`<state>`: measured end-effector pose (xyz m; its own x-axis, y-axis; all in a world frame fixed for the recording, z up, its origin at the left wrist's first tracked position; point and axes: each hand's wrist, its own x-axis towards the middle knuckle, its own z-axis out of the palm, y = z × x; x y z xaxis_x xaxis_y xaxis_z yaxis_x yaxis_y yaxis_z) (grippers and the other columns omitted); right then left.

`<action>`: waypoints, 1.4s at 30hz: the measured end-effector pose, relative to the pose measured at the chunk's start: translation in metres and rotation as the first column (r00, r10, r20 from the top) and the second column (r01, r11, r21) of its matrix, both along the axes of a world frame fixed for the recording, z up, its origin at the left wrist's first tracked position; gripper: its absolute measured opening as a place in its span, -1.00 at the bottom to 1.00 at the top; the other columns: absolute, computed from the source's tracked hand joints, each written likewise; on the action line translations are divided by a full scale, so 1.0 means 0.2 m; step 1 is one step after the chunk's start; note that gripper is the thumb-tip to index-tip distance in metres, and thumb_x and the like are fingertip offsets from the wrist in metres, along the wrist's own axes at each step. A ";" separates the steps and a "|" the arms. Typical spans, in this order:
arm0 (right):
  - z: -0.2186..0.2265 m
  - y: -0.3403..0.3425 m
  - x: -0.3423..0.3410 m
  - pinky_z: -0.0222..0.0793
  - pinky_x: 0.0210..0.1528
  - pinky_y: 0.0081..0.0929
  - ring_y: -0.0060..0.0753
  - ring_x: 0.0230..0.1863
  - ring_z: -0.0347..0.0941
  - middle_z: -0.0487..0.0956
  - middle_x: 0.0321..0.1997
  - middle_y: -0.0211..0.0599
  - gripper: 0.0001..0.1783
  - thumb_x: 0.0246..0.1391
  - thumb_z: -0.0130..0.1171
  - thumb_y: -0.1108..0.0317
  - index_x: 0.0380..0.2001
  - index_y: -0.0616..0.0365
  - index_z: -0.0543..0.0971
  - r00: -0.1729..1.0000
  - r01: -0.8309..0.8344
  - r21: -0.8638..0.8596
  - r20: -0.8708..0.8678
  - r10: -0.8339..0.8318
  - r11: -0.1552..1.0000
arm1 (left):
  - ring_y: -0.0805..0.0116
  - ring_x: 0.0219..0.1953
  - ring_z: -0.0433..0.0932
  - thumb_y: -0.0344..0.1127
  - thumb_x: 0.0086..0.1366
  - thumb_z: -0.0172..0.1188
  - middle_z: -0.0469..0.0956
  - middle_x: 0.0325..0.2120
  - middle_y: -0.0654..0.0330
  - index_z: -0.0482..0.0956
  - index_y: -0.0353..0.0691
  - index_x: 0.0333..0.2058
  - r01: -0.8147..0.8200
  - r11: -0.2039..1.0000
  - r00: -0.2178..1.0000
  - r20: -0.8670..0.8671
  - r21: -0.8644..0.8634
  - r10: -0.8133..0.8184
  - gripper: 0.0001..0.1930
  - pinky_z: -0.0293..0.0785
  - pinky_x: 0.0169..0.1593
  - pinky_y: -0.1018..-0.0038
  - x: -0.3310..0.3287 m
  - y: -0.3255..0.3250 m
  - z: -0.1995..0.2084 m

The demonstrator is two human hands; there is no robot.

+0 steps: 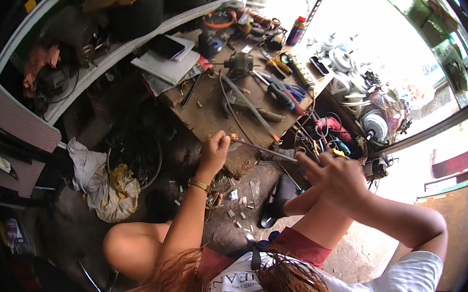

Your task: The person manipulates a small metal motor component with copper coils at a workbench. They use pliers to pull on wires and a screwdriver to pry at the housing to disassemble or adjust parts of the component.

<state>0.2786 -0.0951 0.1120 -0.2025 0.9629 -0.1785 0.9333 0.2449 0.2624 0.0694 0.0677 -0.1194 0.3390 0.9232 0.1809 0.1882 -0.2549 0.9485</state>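
A thin, dark metal rod (264,150) spans the gap between my hands, just over the front edge of the workbench. My left hand (216,149), with a gold-coloured watch or bracelet (200,185) at its wrist, is closed at the rod's left end. A small orange-brown bit (233,137) shows at those fingertips; its kind is unclear. At the other end, my right hand (338,180) is bent over the rod, slightly blurred, its fingers partly hiding what they grip. Behind the rod, a grey metal bar with a reddish tip (256,114) lies on the workbench (203,115).
On the bench are a small motor (238,64), a phone (166,46) on papers, blue-handled scissors (294,91), a screwdriver (284,97) and a bottle (296,31). White fan parts (344,61) crowd the right. Cloths (103,182) hang by a basin (157,164); scraps litter the floor.
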 end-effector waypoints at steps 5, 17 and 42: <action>-0.11 -0.03 0.08 0.45 -0.52 -0.24 -0.15 -0.45 0.58 0.53 -0.44 -0.19 -0.37 -0.07 0.31 -0.01 0.08 -0.06 0.45 0.976 0.043 0.010 -0.215 -0.040 0.999 | 0.05 -0.41 0.31 -0.21 0.31 0.08 0.36 -0.59 0.02 0.31 -0.30 -0.55 0.016 0.957 0.996 -0.094 0.289 0.012 -0.67 0.28 -0.25 0.20 -0.02 0.05 0.00; 0.39 -0.17 0.34 0.41 -0.35 -0.11 -0.03 -0.41 0.55 0.58 -0.53 -0.17 -0.65 0.04 0.25 0.12 -0.09 -0.11 0.61 0.931 0.150 0.113 -0.351 -0.102 0.982 | 0.10 -0.24 0.54 0.01 0.24 0.16 0.64 -0.46 0.14 0.62 -0.16 -0.51 0.180 0.933 0.756 -0.651 0.311 0.071 -0.65 0.25 -0.10 0.15 0.06 -0.01 0.24; 0.40 0.27 0.21 0.38 -0.25 -0.23 -0.18 -0.38 0.57 0.64 -0.44 -0.22 -0.65 0.06 0.23 0.22 -0.04 -0.12 0.63 0.948 -0.053 -0.231 -0.317 -0.024 0.972 | 0.27 -0.10 0.32 -0.28 0.40 -0.13 0.46 -0.24 0.23 0.49 -0.26 -0.23 0.240 0.959 0.968 -0.106 0.152 -0.225 -0.76 0.21 0.10 0.43 -0.07 -0.09 -0.01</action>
<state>0.3205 -0.0407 0.1913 -0.2986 0.8982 -0.3225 0.9543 0.2774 -0.1111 0.0553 0.0488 -0.1206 0.5620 0.7777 0.2818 0.1855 -0.4505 0.8733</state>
